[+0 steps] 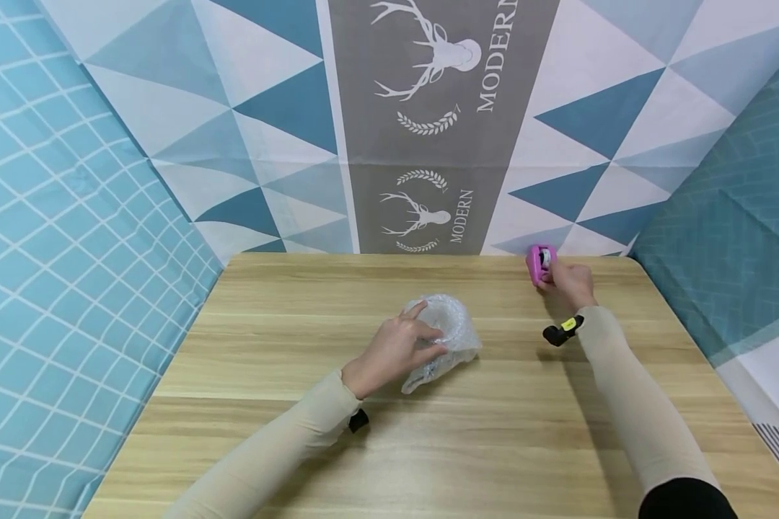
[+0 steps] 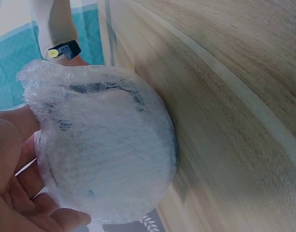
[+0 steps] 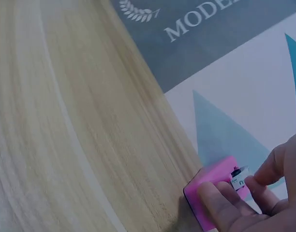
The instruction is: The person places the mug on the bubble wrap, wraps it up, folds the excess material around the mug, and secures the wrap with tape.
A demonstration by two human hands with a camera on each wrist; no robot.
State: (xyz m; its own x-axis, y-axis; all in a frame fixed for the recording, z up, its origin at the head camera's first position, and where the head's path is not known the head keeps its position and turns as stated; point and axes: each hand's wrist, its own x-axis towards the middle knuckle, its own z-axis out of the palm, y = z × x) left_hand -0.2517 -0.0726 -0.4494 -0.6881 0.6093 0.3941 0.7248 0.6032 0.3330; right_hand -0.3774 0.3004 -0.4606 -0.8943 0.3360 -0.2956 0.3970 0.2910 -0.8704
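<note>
A round, bowl-like vessel bundled in clear plastic wrap (image 1: 451, 317) sits on the table right of centre, with loose wrap bunched at its side. My left hand (image 1: 399, 346) holds its near left side, fingers and thumb spread around the rim. The left wrist view shows the wrapped vessel (image 2: 109, 150) close up, faint dark marks showing through the plastic. At the far right edge of the table, my right hand (image 1: 571, 282) grips a small pink tape dispenser (image 1: 534, 267). A white, printed roll-like part (image 3: 239, 179) shows in it by the fingertips.
The wooden table (image 1: 493, 432) ends at a patterned cloth backdrop (image 1: 298, 144) with grey, blue and white shapes. A blue checked cloth (image 1: 71, 252) hangs along the left side and a teal cloth (image 1: 740, 216) along the right.
</note>
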